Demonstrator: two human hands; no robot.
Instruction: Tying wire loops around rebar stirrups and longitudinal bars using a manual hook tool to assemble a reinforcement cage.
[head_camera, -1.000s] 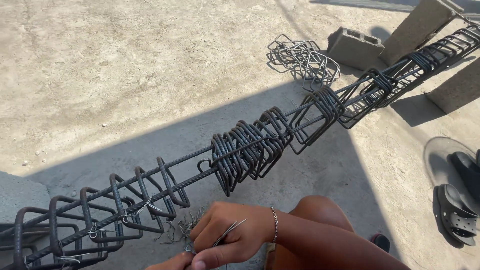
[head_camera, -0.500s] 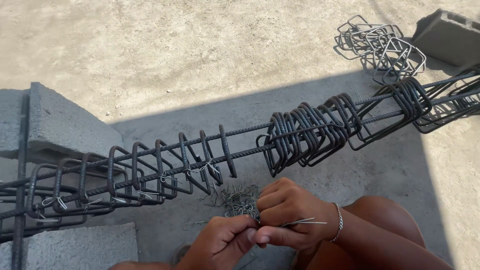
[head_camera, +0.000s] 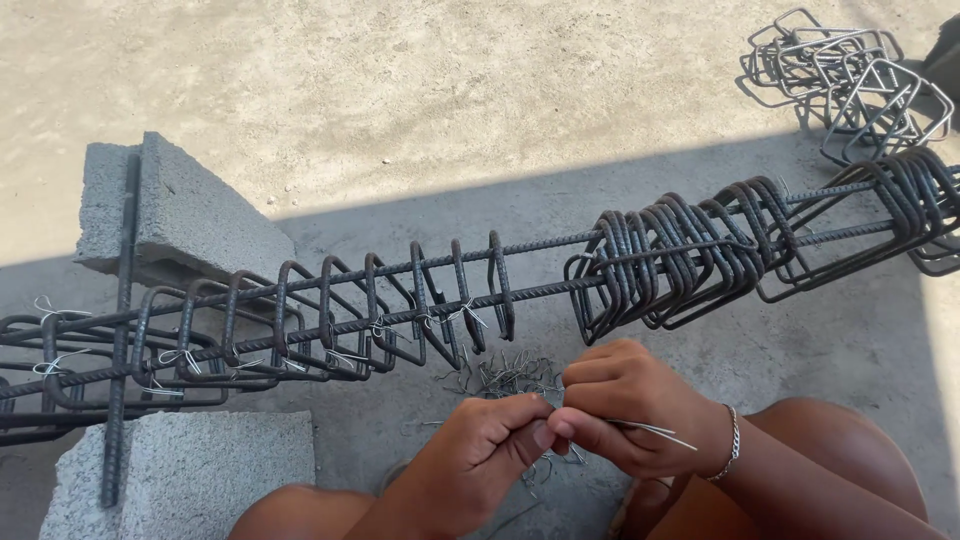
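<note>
While both hands pinch thin tie wire, right hand (head_camera: 630, 415) gripping a few strands (head_camera: 655, 430) and left hand (head_camera: 490, 440) nipping their ends, those springy, pointy tips could easily jab a finger or slip loose. Just beyond lies a heap of bent wire bits (head_camera: 505, 372) on the rough concrete floor (head_camera: 400, 90), under the ribbed rebar cage (head_camera: 450, 300) resting on gritty grey blocks (head_camera: 190, 215).
</note>
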